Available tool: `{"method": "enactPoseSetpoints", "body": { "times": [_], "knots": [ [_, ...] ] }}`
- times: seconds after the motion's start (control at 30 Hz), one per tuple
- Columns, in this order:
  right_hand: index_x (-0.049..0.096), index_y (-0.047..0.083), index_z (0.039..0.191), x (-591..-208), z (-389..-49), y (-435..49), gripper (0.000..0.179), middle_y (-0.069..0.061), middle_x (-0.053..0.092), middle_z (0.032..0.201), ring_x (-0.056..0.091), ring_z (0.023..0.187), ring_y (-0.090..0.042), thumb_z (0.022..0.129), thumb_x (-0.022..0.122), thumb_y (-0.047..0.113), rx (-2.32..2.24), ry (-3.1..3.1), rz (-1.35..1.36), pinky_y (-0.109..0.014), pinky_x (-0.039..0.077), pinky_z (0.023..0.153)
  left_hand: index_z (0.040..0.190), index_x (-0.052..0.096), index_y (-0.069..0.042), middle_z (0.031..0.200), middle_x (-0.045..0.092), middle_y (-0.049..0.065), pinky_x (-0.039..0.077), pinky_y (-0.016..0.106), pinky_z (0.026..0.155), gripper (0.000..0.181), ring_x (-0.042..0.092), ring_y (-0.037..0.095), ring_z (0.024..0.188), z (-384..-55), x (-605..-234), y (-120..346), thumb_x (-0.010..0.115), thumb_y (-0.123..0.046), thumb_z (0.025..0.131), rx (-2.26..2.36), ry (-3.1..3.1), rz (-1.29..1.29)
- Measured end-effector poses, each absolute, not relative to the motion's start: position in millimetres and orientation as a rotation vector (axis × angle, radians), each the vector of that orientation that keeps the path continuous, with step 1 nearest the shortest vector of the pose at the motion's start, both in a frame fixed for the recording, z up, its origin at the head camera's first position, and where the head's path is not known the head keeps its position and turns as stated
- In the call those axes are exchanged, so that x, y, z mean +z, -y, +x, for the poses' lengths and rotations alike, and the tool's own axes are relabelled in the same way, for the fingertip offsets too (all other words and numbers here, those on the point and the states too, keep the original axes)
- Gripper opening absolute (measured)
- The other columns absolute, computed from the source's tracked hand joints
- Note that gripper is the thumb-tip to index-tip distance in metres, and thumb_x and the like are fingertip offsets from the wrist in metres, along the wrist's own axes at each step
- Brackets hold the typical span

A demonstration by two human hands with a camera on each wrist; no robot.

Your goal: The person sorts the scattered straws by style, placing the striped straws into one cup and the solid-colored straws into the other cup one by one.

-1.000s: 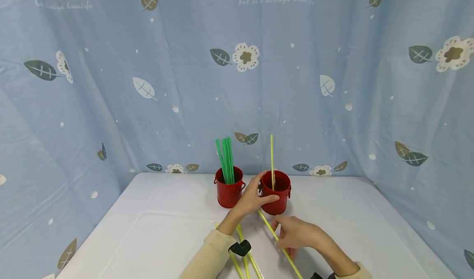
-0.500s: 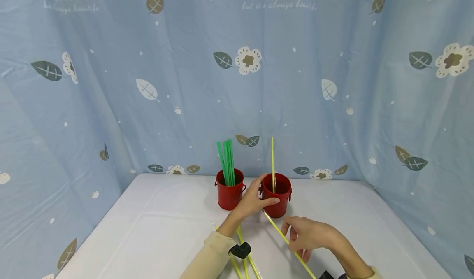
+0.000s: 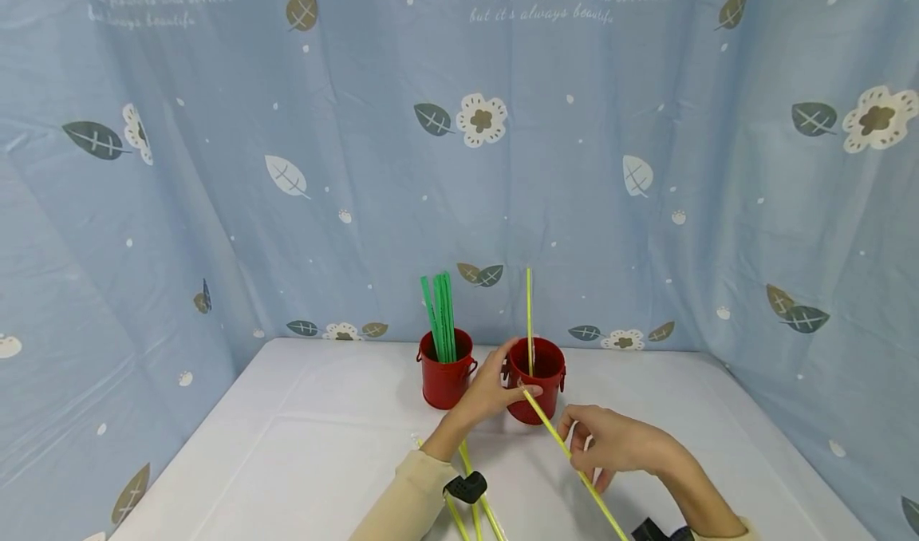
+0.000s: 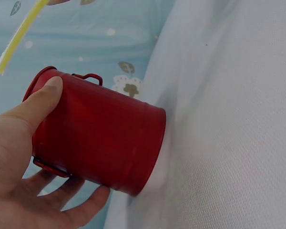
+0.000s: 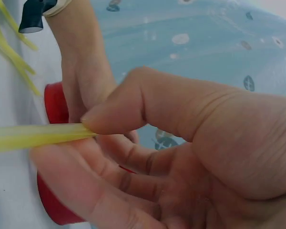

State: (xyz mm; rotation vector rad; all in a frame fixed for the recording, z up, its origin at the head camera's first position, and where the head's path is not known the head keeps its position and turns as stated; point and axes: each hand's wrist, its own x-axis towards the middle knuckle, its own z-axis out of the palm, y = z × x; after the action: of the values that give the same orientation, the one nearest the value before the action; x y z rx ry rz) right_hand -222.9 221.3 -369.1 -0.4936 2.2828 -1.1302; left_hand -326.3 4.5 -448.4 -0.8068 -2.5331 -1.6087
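On the right, a small red metal bucket (image 3: pixel 551 391) stands with a yellow straw (image 3: pixel 529 309) upright in it. My left hand (image 3: pixel 487 393) holds that bucket by its left side; in the left wrist view its thumb lies along the wall (image 4: pixel 100 133) near the rim and the fingers curl underneath. Thumb and index finger of my right hand (image 3: pixel 617 445) pinch another yellow straw (image 3: pixel 601 504), seen close up in the right wrist view as a pale yellow straw (image 5: pixel 38 136). It slants, its far end overlapping the left thumb in the head view.
Left of my left hand, a second red bucket (image 3: pixel 439 383) holds several green straws (image 3: pixel 447 317). A few yellow straws (image 3: pixel 491 512) lie on the white table (image 3: pixel 309 445), partly under my left forearm. A blue patterned curtain (image 3: pixel 359 206) hangs behind.
My right hand has moved right and slightly up with the pinched yellow straw, whose far end rose toward the right bucket's front. The left hand keeps its hold on the bucket.
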Motion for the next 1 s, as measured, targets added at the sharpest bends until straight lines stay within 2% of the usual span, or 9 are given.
{"method": "enactPoseSetpoints", "body": {
  "times": [0.2,0.43,0.67,0.87,1.0],
  "knots": [
    [0.053,0.002,0.106,-367,-228,-226,0.021,-0.009,0.06,0.078,0.067,0.063,-0.022,0.086,0.062,0.001,-1.232,-2.289,-0.501,-0.041,0.06,0.056,0.155,0.026,-0.017,0.148,0.043,0.008,0.05,0.039,0.1,0.089,0.05,0.024,0.127,-326,-451,-5,0.076,-0.037,0.085,-1.595,2.539,-0.812],
    [0.051,-0.001,0.109,-364,-233,-229,0.023,-0.01,0.06,0.082,0.067,0.068,-0.021,0.088,0.06,0.003,-1.3,-2.347,-0.495,-0.042,0.061,0.06,0.156,0.024,-0.017,0.15,0.039,0.006,0.045,0.044,0.108,0.09,0.044,0.025,0.136,-326,-449,-5,0.075,-0.039,0.085,-1.672,2.537,-0.793],
    [0.05,-0.003,0.112,-363,-242,-230,0.024,-0.012,0.058,0.087,0.068,0.071,-0.023,0.091,0.059,0.005,-1.386,-2.41,-0.507,-0.041,0.061,0.063,0.156,0.024,-0.018,0.151,0.039,0.006,0.046,0.047,0.107,0.091,0.043,0.026,0.137,-328,-448,-5,0.076,-0.04,0.085,-1.723,2.501,-0.809],
    [0.049,-0.005,0.114,-363,-247,-229,0.027,-0.016,0.059,0.091,0.066,0.074,-0.023,0.092,0.06,0.005,-1.442,-2.507,-0.537,-0.038,0.061,0.062,0.155,0.025,-0.024,0.15,0.04,0.003,0.047,0.046,0.106,0.088,0.045,0.024,0.135,-330,-450,-5,0.076,-0.038,0.085,-1.746,2.486,-0.821],
    [0.05,-0.006,0.115,-365,-249,-229,0.027,-0.018,0.06,0.093,0.066,0.075,-0.023,0.092,0.059,0.004,-1.47,-2.575,-0.52,-0.036,0.061,0.062,0.155,0.025,-0.023,0.15,0.04,0.003,0.047,0.046,0.105,0.088,0.045,0.025,0.135,-329,-452,-6,0.076,-0.037,0.085,-1.756,2.478,-0.836]
  ]
}}
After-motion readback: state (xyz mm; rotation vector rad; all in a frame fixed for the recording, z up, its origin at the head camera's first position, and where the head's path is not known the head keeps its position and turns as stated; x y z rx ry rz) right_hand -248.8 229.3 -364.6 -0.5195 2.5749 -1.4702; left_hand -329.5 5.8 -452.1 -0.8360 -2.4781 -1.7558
